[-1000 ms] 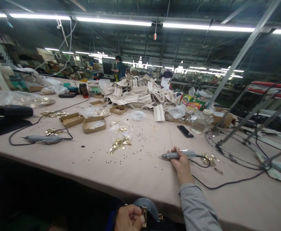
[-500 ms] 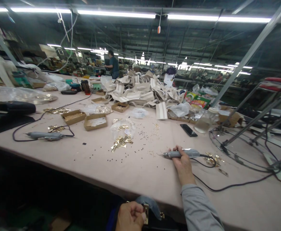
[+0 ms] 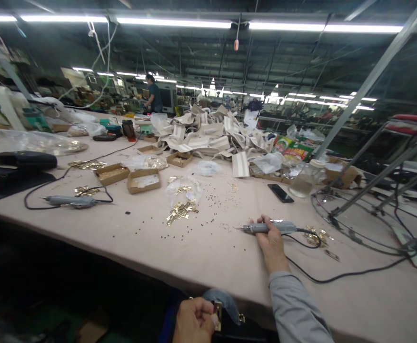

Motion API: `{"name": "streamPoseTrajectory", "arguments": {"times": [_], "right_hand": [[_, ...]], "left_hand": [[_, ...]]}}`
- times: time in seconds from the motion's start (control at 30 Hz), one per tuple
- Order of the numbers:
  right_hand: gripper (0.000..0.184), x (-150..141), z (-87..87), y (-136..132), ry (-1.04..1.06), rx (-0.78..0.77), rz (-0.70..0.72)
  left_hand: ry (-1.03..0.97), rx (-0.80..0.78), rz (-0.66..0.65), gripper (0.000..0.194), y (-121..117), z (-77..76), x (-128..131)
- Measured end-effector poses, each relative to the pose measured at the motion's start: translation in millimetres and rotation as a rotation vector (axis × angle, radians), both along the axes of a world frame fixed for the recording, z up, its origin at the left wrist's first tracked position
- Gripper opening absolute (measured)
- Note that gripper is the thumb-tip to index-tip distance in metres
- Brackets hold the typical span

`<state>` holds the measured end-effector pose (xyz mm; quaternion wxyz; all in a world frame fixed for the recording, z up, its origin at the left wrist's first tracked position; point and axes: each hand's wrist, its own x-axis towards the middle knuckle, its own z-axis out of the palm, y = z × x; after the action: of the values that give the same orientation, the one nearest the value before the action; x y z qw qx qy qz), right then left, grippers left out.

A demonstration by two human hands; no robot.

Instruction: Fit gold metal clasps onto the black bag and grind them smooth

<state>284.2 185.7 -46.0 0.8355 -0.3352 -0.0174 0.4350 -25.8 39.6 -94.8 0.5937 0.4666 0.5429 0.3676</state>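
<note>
My right hand point(image 3: 273, 240) rests on the pink table point(image 3: 201, 252) and is closed around a grey corded electric screwdriver point(image 3: 265, 227) that lies flat, tip pointing left. My left hand point(image 3: 194, 321) is below the table's near edge, fingers curled on a small gold metal clasp point(image 3: 217, 316) attached to a dark bag point(image 3: 223, 305) in my lap. A heap of gold metal fittings point(image 3: 180, 210) lies left of the tool, with small dark screws point(image 3: 212, 200) scattered around it.
A second grey screwdriver point(image 3: 69, 201) with cord lies at left. Cardboard boxes point(image 3: 143, 180), a pile of beige striped fabric pieces point(image 3: 208, 136), a black phone point(image 3: 280, 193) and a jar point(image 3: 303, 181) stand further back. Metal rods and cables point(image 3: 365, 200) cross the right. A person point(image 3: 154, 97) stands far off.
The view has shifted slightly; the far person has walked left. Both my hands hold the same things in about the same places.
</note>
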Motion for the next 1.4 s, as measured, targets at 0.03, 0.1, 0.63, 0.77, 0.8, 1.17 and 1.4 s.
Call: {"name": "streamPoseTrajectory", "arguments": {"times": [0.03,0.1,0.63,0.77,0.8,1.17,1.4], "right_hand": [[0.026,0,0.4,-1,-0.001,0.0,-0.001],[0.027,-1,1.9,-2,0.002,0.001,0.0],[0.019,-46,65.2,-102,0.008,0.029,0.133],[0.029,-78,68.1,-137,-0.016,-0.005,0.214],[0.031,-85,66.8,-143,-0.018,-0.021,0.219],[0.033,-118,52.1,-153,-0.072,-0.11,0.185],[0.032,-123,51.1,-153,-0.072,-0.137,0.168]], "left_hand": [[0.008,0.001,-0.005,0.01,0,0.8,0],[0.029,0.012,0.0,0.01,-1,1.6,-1],[0.103,0.023,-0.025,0.014,-12,64.1,3],[0.066,-0.003,-0.003,0.014,-17,71.0,5],[0.06,-0.005,0.001,0.014,-18,71.9,5],[0.092,0.028,0.009,0.009,-26,80.7,7],[0.126,0.052,0.002,0.012,-27,80.1,7]]}}
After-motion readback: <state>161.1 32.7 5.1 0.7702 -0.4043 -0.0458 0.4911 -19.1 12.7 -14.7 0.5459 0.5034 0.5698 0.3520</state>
